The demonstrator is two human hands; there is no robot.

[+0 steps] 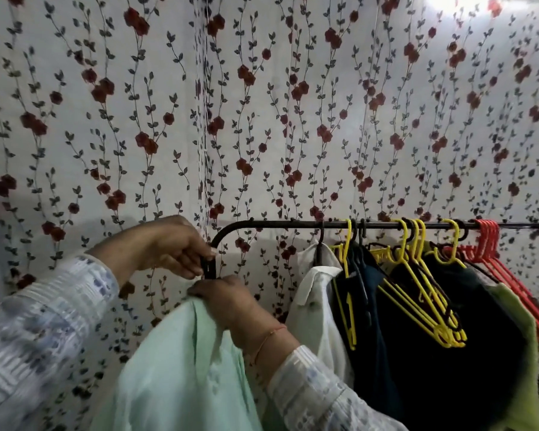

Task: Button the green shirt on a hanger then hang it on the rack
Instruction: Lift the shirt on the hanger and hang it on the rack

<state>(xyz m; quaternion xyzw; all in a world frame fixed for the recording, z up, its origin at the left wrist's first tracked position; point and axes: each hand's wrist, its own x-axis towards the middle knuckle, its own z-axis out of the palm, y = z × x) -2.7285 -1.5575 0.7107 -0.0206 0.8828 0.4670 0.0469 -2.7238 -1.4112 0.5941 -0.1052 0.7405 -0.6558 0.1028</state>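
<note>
The pale green shirt (181, 368) hangs below my two hands at the lower centre, and its buttons are hard to make out. My left hand (171, 244) pinches a short black piece (207, 266) that looks like the hanger's neck, right at the bent left end of the black rack rail (293, 224). My right hand (231, 303) grips the top of the green shirt just under that piece. The rest of the hanger is hidden inside the shirt.
A white shirt (315, 293) hangs first on the rail, then dark garments (433, 337), several yellow hangers (414, 275) and red hangers (492, 244) to the right. A floral curtain (262, 104) covers the wall behind. A gap of bare rail lies between the bend and the white shirt.
</note>
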